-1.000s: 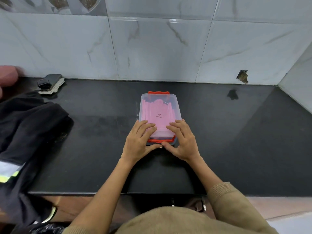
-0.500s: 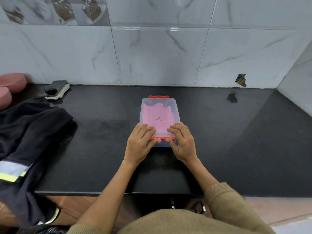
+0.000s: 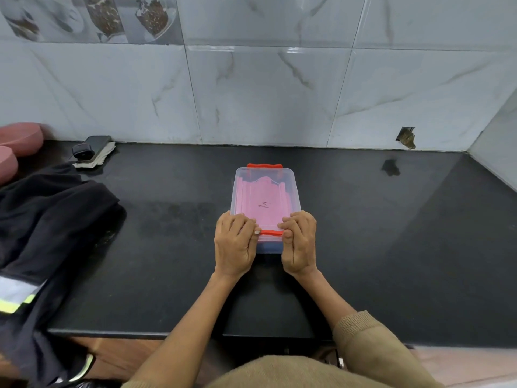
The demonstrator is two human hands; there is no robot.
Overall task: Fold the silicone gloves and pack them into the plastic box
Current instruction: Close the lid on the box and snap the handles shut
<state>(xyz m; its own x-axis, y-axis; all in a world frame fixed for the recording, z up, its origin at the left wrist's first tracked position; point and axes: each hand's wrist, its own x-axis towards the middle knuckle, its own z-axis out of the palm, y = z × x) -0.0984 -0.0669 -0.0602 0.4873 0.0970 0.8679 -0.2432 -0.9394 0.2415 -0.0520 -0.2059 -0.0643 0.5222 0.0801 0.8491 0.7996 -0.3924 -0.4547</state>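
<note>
A clear rectangular plastic box with a lid and red clips sits near the middle of the black stone bench, with folded pink silicone gloves showing through the lid. The left hand and right hand, fingers curled, grip the box's near corners beside the near red clip. A black garment with a reflective stripe lies over the bench's left edge.

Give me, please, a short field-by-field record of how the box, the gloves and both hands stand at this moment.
plastic box: on the black counter, clear lid on
silicone gloves: pink, folded flat inside the box
near clip: red, between the two hands
far clip: red, at the wall end
left hand: fingers curled at the near left corner
right hand: fingers curled at the near right corner
beside: dark garment to the left
</note>
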